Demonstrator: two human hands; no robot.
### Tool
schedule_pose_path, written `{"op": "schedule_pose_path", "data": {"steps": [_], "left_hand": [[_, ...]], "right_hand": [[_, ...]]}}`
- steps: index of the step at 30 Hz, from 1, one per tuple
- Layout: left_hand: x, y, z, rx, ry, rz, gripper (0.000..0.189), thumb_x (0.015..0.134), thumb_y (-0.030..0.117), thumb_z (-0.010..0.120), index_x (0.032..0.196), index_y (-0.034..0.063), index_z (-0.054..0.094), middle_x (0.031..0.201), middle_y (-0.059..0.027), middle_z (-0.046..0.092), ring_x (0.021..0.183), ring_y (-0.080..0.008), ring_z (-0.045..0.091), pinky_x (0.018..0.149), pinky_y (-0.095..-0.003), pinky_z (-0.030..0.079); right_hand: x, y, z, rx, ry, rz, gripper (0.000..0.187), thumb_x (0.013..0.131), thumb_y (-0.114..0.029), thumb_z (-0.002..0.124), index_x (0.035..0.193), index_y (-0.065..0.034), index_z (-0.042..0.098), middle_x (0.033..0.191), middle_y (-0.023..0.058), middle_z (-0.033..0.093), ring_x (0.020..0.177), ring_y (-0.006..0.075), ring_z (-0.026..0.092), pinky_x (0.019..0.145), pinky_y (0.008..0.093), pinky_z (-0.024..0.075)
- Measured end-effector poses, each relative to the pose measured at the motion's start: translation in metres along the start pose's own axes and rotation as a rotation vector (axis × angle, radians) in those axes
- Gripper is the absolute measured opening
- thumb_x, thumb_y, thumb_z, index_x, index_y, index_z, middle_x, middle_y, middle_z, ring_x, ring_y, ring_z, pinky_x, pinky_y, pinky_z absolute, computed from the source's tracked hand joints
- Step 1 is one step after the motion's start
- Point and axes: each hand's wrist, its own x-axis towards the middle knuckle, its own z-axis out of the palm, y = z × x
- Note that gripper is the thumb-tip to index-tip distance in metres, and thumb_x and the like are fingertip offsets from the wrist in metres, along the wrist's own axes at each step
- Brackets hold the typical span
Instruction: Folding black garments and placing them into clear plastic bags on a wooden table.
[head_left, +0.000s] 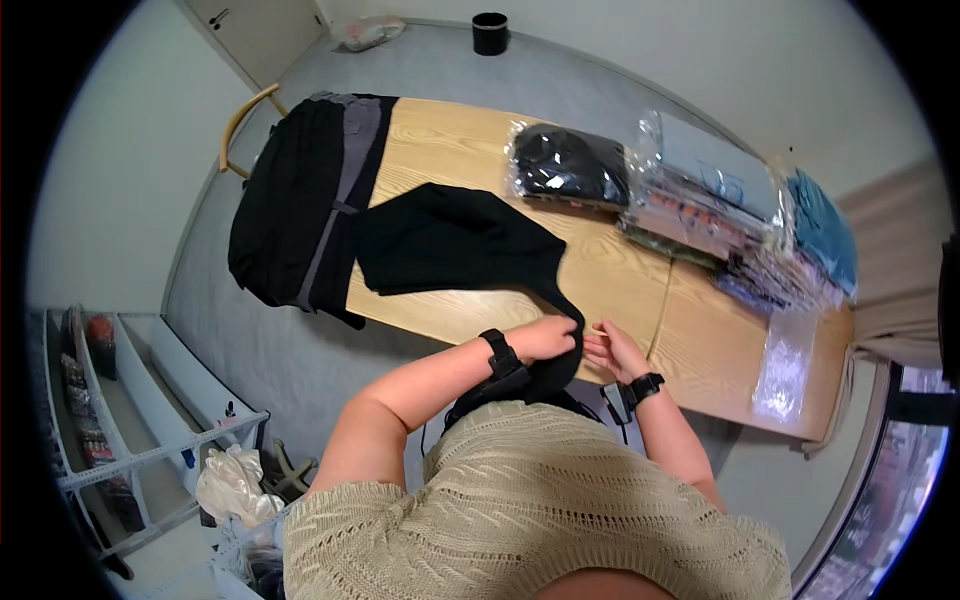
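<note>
A black garment (472, 240) lies spread over the wooden table (450, 142), and a narrow part of it trails down to the front edge by my body. My left hand (551, 339) pinches that narrow part, its fingers bent over the cloth. Just to the right is my right hand (619, 351), palm turned toward the garment, thumb and fingers apart. Its fingertips are close to the cloth's edge; whether they touch it I cannot tell. The lower end of the garment is partly hidden behind my left wrist.
Black and grey clothes (300, 202) are heaped on the table's left end. At the back right sit a black plastic-wrapped bundle (574, 165) and a stack of bagged garments (697, 202). A clear plastic bag (784, 367) lies at the right end. White shelving (150, 465) stands lower left.
</note>
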Motion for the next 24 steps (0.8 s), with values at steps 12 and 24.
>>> {"op": "schedule_pose_path", "data": {"steps": [12, 24], "left_hand": [[-0.015, -0.058, 0.036, 0.238, 0.291, -0.143, 0.046, 0.082, 0.03, 0.066, 0.117, 0.0019, 0.059, 0.107, -0.0185, 0.06, 0.103, -0.0353, 0.056, 0.092, -0.0397, 0.045], [-0.022, -0.091, 0.055, 0.823, 0.438, -0.179, 0.044, 0.065, 0.01, 0.07, 0.108, 0.0131, 0.059, 0.104, -0.007, 0.053, 0.098, -0.0282, 0.052, 0.076, -0.0411, 0.046]], "right_hand": [[-0.025, 0.012, -0.09, 0.281, 0.0, -0.098, 0.025, 0.09, -0.019, 0.061, 0.107, -0.0008, 0.06, 0.099, 0.0101, 0.067, 0.086, 0.0229, 0.067, 0.071, 0.0397, 0.0562], [-0.025, 0.056, -0.151, -0.565, 0.899, -0.416, 0.047, 0.071, -0.012, 0.07, 0.114, 0.0023, 0.055, 0.101, 0.0216, 0.063, 0.095, 0.0343, 0.062, 0.082, 0.039, 0.0493]]}}
